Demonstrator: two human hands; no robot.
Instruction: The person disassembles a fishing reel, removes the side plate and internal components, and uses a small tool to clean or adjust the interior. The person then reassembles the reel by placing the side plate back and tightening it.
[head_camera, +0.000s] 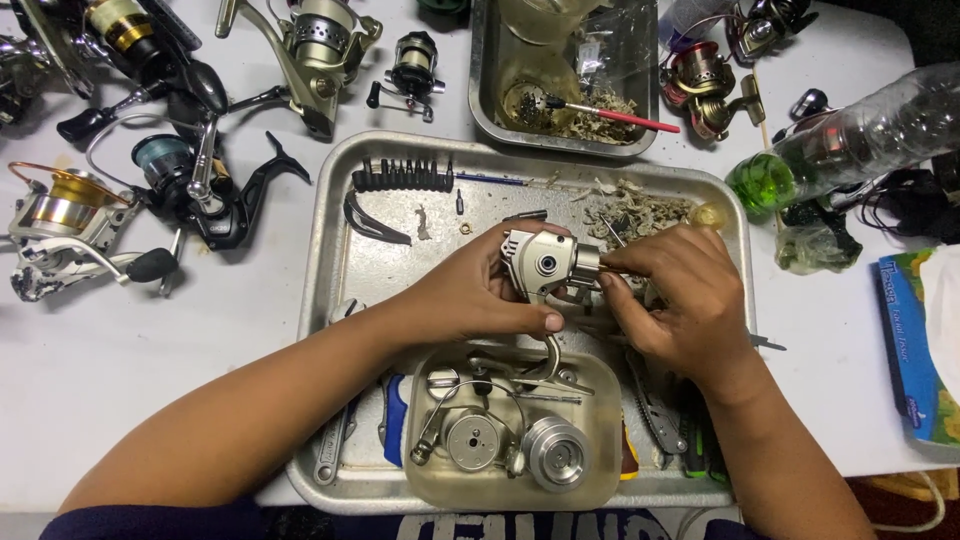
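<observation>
**Reel body gripped over tray centre, both hands on it**

Nearest me, bottom centre of frame: clear tub with loose parts – spool, round cover plate, bail wire. Blue-handled tool and wrench lie just left of the tub, pliers just right, all on the steel tray.

Mid frame: my left hand is closed around the reel body, thumb under, fingers over the top. Body sits just above the tub, at tray centre, between both hands. Its long axis runs roughly left-right, open shaft end pointing right.

My right hand comes in from the right, fingertips pinched at that shaft end, touching it. A thin metal pin sticks up by the fingertips; can't tell if I'm actually pinching it or just the reel. Right hand is the one nearer the shaft end; left only steadies.

Farther up the tray: bit holder upper left, scraps of dirty wadding upper right.

Beyond the tray: second tray top centre with a red brush; whole reels spread over the upper left; green plastic bottle lying on its side at the upper right; tissue box at the right edge.
</observation>
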